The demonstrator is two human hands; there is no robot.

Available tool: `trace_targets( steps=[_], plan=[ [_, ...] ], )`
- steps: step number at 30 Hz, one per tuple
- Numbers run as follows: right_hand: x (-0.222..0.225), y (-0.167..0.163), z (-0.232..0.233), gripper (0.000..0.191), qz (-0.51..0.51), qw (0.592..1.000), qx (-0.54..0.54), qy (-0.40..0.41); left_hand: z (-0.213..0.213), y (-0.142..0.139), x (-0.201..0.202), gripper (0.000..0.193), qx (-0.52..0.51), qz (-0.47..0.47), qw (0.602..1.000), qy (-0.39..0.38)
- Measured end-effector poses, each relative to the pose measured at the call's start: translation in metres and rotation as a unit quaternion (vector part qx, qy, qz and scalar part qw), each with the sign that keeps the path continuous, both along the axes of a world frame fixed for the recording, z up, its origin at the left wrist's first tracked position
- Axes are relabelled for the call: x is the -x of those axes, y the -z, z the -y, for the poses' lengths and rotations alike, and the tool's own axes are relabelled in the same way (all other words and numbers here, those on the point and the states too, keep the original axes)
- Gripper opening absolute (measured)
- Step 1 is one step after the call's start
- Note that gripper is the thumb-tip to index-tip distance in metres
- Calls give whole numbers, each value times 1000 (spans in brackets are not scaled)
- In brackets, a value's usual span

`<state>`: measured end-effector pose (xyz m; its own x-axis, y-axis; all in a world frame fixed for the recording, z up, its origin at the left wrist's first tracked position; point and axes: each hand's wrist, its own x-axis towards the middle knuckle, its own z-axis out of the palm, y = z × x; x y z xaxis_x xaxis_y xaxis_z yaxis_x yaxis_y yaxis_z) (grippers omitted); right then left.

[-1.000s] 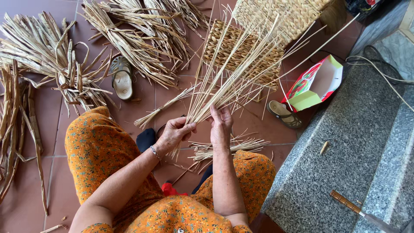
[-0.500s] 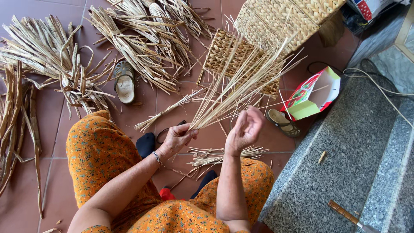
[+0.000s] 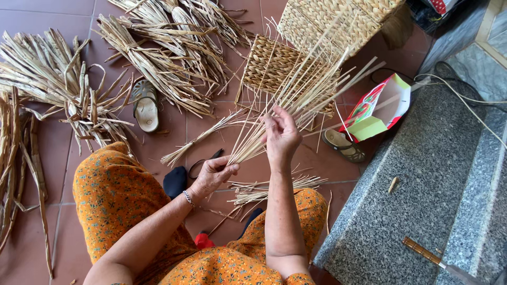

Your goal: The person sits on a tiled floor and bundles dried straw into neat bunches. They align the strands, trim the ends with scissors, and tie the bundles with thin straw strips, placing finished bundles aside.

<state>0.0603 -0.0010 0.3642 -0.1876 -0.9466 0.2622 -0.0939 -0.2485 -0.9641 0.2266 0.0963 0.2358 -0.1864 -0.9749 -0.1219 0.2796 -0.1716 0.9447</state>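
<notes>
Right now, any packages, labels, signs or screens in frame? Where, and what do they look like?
Paper bag: on the tiled floor beside the grey stone step, right of the hands, lying tipped with its mouth open; red and white outside, green base panel.
Red and white printed item: top edge, mostly cut off; kind unclear.
No signs or screens.

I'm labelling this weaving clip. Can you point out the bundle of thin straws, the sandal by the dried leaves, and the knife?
bundle of thin straws (image 3: 296, 103), head view, mid-length of the fanned stalks.
sandal (image 3: 146, 107), head view, middle of its sole.
knife (image 3: 422, 252), head view, its wooden handle.
</notes>
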Motion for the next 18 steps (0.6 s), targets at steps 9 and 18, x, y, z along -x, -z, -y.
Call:
trace_targets(
  steps=[9,18],
  plan=[
    [5,16,5,16,139,989,5,-55,1,-5,-1,40,-21,-8,999,-27],
    [4,13,-3,15,202,976,-31,-80,2,-11,0,46,13,20,998,-49]
  ],
)
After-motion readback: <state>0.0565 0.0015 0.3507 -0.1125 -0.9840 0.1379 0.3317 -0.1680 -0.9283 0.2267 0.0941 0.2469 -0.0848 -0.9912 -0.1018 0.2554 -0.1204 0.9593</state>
